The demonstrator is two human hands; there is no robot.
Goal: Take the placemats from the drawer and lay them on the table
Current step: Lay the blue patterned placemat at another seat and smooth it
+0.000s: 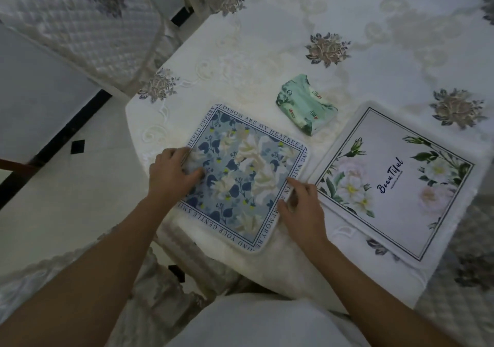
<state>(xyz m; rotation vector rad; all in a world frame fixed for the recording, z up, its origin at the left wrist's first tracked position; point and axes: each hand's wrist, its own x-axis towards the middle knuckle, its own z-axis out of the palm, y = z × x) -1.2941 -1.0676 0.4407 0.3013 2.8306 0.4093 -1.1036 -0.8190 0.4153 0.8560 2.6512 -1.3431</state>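
A blue floral placemat (248,175) with lettering round its border lies flat near the table's corner. My left hand (173,170) rests on its left edge, fingers spread on the fabric. Resting at the mat's right edge is my right hand (299,207), with its fingers touching the border. A white placemat (395,181) with flowers and the word "Beautiful" lies flat just to the right, its edge close to the blue one. Neither hand grips anything. No drawer is visible.
A green tissue pack (307,105) lies behind the mats on the embroidered white tablecloth (347,12). The table corner (133,106) is at the left, with tiled floor (66,199) below. Chairs with quilted covers (80,20) stand at the upper left.
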